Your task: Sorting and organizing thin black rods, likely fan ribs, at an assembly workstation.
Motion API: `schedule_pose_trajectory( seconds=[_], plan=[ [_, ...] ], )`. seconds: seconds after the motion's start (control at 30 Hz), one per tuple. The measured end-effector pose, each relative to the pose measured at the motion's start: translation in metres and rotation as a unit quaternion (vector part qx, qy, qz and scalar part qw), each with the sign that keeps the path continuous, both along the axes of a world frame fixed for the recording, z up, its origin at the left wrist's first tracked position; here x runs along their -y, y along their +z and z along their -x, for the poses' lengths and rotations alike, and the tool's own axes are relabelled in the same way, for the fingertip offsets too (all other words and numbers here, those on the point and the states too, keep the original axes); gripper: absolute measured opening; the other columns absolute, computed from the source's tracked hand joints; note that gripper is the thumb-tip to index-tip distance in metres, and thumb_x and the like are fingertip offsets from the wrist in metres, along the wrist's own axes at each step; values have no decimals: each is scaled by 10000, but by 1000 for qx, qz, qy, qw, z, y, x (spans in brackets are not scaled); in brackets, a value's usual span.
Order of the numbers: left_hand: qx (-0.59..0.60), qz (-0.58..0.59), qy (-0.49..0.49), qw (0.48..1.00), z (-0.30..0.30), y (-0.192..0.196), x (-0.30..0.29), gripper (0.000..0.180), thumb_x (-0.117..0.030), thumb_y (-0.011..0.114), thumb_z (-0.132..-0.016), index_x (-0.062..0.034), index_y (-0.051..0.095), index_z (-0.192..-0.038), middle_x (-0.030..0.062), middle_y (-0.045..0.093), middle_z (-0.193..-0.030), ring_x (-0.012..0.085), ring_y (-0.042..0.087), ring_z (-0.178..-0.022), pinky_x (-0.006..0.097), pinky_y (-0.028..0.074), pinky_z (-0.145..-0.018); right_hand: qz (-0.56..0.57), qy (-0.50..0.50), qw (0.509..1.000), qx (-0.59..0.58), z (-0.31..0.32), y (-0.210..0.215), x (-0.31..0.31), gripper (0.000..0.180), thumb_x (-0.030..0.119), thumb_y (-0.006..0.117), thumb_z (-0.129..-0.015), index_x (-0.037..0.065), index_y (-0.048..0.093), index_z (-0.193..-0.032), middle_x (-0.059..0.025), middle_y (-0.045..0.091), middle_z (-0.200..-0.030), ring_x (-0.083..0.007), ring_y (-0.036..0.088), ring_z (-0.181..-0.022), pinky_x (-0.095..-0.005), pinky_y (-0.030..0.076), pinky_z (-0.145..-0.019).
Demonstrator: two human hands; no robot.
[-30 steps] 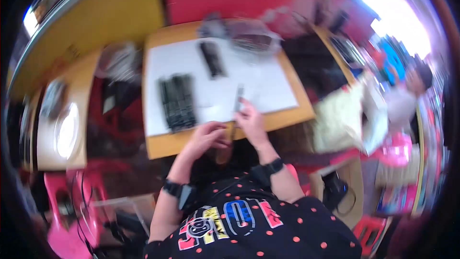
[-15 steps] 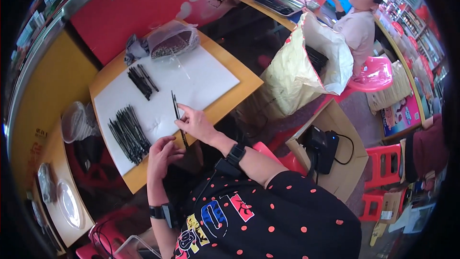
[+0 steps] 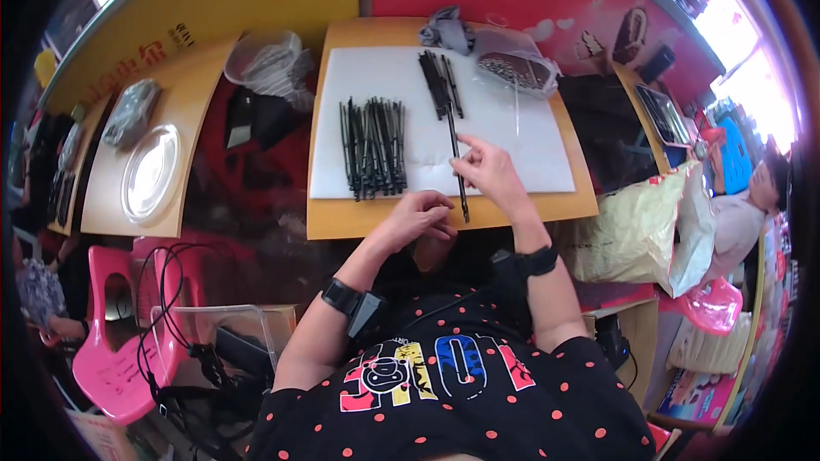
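Observation:
My right hand point(image 3: 490, 174) pinches a thin, jointed black rod point(image 3: 464, 201) upright in view over the white board point(image 3: 495, 141). The rod's lower end reaches past the board to the table's near edge, and its upper end meets a small bundle of similar rods point(image 3: 436, 81). Beside that lower end, my left hand point(image 3: 414, 220) hovers at the table edge, its fingers loosely bent and apart, holding nothing that I can see. A larger row of black rods point(image 3: 373, 149) lies side by side on the board's left part.
A clear bag of small dark pieces point(image 3: 517, 72) and a grey cloth point(image 3: 446, 30) lie at the table's far side. To the right stands a large pale sack point(image 3: 636, 235), with a seated person point(image 3: 747, 213) beyond. Pink chairs point(image 3: 128, 350) and cables are at lower left.
My view has swung to the right side up, so the table now sits straight ahead. My right hand still holds the rod, and my left hand stays close to its lower end.

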State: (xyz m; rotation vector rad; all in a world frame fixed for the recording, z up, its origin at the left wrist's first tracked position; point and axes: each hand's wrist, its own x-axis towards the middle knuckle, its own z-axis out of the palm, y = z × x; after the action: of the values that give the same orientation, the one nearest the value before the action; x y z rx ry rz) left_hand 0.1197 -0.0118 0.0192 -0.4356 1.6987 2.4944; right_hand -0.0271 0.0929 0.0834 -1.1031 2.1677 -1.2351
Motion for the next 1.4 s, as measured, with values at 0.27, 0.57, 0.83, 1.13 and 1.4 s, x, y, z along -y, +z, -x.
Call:
schedule_pose_trajectory(
  seconds=[0.27, 0.57, 0.83, 1.13, 1.4],
  plan=[
    [-88, 125, -114, 982, -1, 0, 0, 184, -117, 536, -926, 26, 565, -1039, 88, 641, -861, 139, 649, -824, 257, 541, -713, -125, 91, 988, 7, -2, 25, 104, 338, 174, 578, -772, -127, 583, -927, -169, 637, -639, -199, 658, -551, -303, 532, -508],
    [-66, 111, -103, 986, -4, 3, 6, 166, -103, 544, -918, 40, 580, -995, 93, 652, -875, 143, 649, -826, 253, 544, -717, -87, 41, 988, -120, 10, 0, 121, 316, 221, 588, -791, -68, 623, -913, -196, 625, -619, -286, 647, -534, -364, 538, -645],
    [-48, 85, -112, 989, 2, -4, 5, 190, -106, 524, -929, 67, 581, -986, 112, 640, -892, 172, 652, -824, 272, 560, -724, -108, -98, 932, -333, 110, -44, 84, 395, 206, 672, -740, -21, 623, -1059, -211, 664, -813, -326, 652, -828, -384, 504, -807],
    [-61, 78, -97, 990, 1, -6, 2, 201, -111, 540, -922, 71, 585, -995, 118, 642, -902, 164, 653, -814, 264, 562, -706, -204, -133, 938, -246, 114, -39, 70, 299, 160, 694, -707, -41, 636, -919, -226, 632, -848, -343, 612, -822, -393, 489, -742],
    [-21, -24, -17, 999, 3, 8, -1, 246, -167, 534, -936, 50, 563, -1046, 98, 614, -853, 174, 658, -775, 244, 563, -685, -20, -92, 969, 228, 58, -23, -34, 206, 144, 672, -771, -11, 633, -901, -23, 593, -727, -64, 500, -561, -193, 388, -505]
  ],
)
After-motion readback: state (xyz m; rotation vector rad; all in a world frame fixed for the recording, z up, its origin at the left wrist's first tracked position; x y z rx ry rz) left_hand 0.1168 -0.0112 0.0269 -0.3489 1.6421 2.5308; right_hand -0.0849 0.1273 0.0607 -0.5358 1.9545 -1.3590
